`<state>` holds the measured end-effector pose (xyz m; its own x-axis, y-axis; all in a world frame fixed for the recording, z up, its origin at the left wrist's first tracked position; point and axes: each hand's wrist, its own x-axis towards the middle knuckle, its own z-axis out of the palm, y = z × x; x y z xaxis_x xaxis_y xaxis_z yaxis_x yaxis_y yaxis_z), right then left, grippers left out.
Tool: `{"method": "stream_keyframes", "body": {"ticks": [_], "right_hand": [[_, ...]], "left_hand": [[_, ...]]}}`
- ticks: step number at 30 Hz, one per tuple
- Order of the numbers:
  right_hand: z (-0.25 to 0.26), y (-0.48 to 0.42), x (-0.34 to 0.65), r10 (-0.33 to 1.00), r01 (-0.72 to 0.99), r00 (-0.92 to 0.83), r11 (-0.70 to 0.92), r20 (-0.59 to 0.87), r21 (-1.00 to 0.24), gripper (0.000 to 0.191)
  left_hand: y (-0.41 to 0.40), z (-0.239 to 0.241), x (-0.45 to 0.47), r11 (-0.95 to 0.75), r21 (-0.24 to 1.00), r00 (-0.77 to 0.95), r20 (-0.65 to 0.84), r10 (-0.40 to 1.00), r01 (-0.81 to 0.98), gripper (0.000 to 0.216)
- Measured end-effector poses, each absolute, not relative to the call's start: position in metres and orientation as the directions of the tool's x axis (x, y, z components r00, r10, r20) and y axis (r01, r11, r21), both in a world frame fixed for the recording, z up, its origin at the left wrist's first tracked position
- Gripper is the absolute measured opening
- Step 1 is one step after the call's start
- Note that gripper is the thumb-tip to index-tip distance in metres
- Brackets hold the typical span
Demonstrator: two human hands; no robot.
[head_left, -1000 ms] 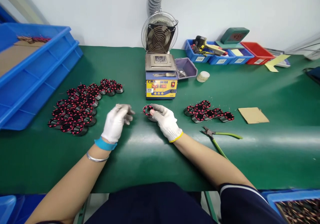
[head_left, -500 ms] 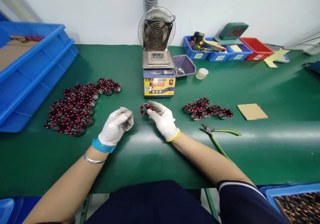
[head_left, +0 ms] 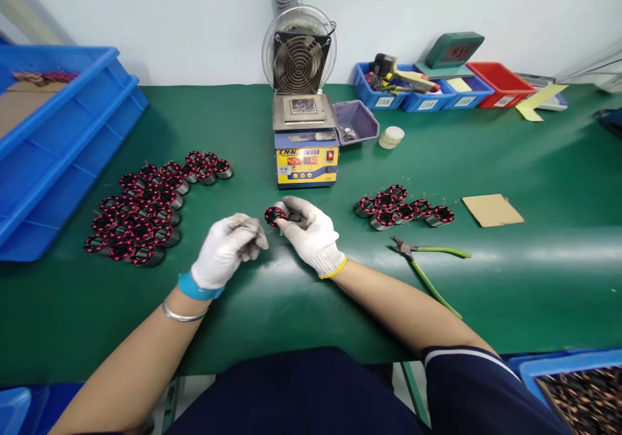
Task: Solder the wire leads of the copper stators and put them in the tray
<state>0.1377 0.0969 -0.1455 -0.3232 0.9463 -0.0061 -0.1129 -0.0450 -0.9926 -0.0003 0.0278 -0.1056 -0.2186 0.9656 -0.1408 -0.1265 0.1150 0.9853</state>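
My right hand (head_left: 313,235), in a white glove, grips a small round coil (head_left: 275,214) wound with red wire and holds it just above the green mat. My left hand (head_left: 227,248), also gloved, is beside the coil with its fingers curled together close to the coil's edge; what they pinch, if anything, is too small to see. A large cluster of the same coils (head_left: 146,211) lies on the mat to the left. A smaller group of coils (head_left: 401,208) lies to the right.
A solder pot with a yellow front (head_left: 305,143) and a fan (head_left: 298,52) stand at the back centre. Green-handled pliers (head_left: 422,260) and a cardboard piece (head_left: 492,209) lie right. Blue crates (head_left: 53,143) stand left, small bins (head_left: 437,94) at the back right.
My right hand has turned the coil and shifted it slightly left. My left hand has moved right, closer to the coil, with its fingers curled tighter.
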Motion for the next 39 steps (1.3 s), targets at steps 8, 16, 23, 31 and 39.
{"method": "stream_keyframes", "body": {"ticks": [8, 16, 23, 31, 39], "right_hand": [[-0.148, 0.098, 0.14, 0.959, -0.081, -0.279, 0.032, 0.054, -0.996, 0.048], [-0.136, 0.09, 0.146, 0.931, 0.086, -0.32, 0.212, 0.175, -0.973, 0.041], [-0.139, 0.091, 0.145, 0.944, 0.089, -0.268, 0.224, 0.193, -0.971, 0.042], [-0.138, 0.092, 0.148, 0.927, 0.104, -0.289, 0.278, 0.239, -0.955, 0.041], [-0.129, 0.12, 0.149, 0.941, 0.028, -0.212, 0.276, 0.264, -0.961, 0.047]], "left_hand": [[0.03, -0.12, -0.001, -0.016, 0.989, -0.369, 0.071, 0.927, 0.149, 0.028], [0.024, -0.12, 0.014, 0.037, 0.915, -0.327, 0.106, 0.939, 0.402, 0.014], [0.023, -0.114, 0.002, -0.1, 0.938, -0.595, 0.29, 0.749, 0.331, 0.011], [0.022, -0.119, 0.01, -0.056, 0.931, -0.34, 0.187, 0.922, 0.361, 0.014], [0.034, -0.124, -0.002, -0.19, 0.956, -0.63, 0.291, 0.721, 0.224, 0.033]]}}
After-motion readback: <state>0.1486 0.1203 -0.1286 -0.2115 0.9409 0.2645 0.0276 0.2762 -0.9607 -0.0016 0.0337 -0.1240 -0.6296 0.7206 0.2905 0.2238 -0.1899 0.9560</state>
